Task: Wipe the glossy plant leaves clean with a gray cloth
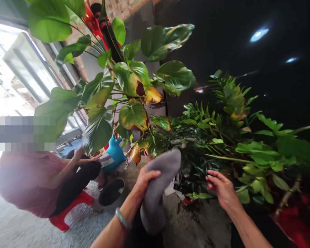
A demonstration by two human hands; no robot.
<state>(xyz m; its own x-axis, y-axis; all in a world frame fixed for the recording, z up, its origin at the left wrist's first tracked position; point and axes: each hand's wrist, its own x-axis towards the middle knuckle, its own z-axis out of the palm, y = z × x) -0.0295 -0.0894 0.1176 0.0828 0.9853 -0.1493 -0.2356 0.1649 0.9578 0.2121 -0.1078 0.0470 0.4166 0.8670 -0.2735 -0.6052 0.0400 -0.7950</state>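
Observation:
A folded grey cloth [158, 193] is gripped in my left hand [144, 181], its thumb laid over the front and both ends of the cloth sticking out. My right hand [220, 187] is at the edge of the dark-leaved plant [188, 155], fingers curled together with the tips against the dark foliage. What those fingertips pinch, if anything, is too small to make out. Behind the cloth rises a tall plant with broad leaves [131, 77], several of them yellowed and browned at the edges.
At the left a person in a pink top [28, 179] sits on a red plastic stool [69, 208], hands near a blue object [113, 155]. A dark bucket [113, 193] stands on the floor between us. More green foliage [258, 155] spreads at the right, above something red [299, 220].

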